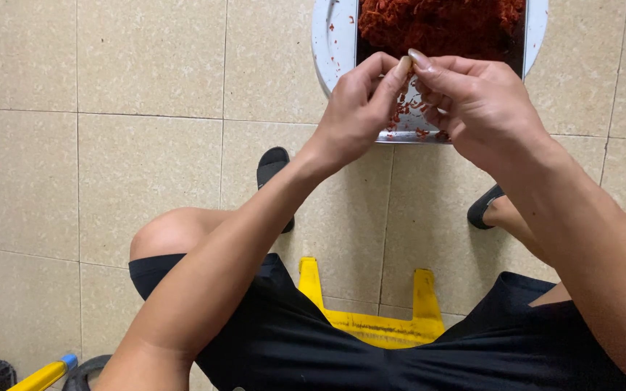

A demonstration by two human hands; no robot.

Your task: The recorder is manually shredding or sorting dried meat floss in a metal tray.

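Head view | left hand [353, 108], right hand [476, 101] fingers pinch tiny red bit [409, 66] | axis unclear

A beige tiled floor [146, 166] carries a round white tray [325, 43] and a yellow stool [371, 322].

Two hands, one round tray [324, 43] of red shreds, one yellow stool [371, 322] (partly hidden), two black slippers.
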